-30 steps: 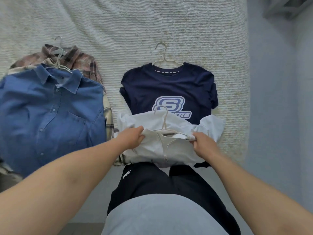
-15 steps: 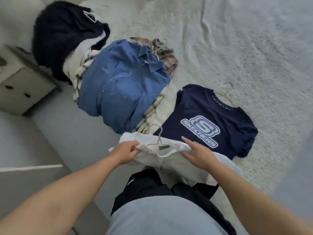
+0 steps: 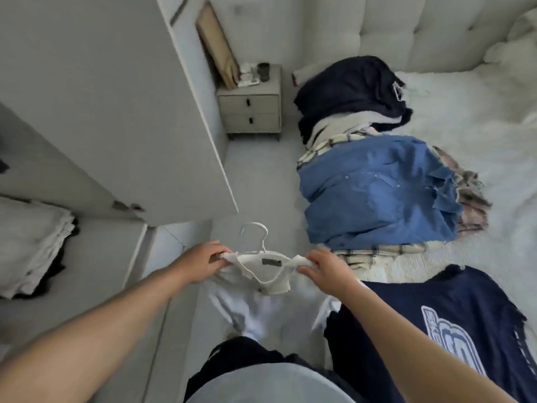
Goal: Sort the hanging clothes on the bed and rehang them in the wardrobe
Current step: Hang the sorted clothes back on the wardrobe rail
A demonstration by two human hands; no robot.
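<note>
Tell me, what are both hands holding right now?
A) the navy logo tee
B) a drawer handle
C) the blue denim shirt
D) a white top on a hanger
D: the left hand and right hand each grip a shoulder of the white top, with its hanger hook sticking up between them.

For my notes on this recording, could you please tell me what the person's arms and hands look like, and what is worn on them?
Both forearms are bare up to the frame edge: no sleeves show. The left hand and the right hand wear no gloves, and I see no rings, watch or bracelet on either wrist, though the picture is a bit blurred. Lower down, a light grey top and dark trousers show.
</note>
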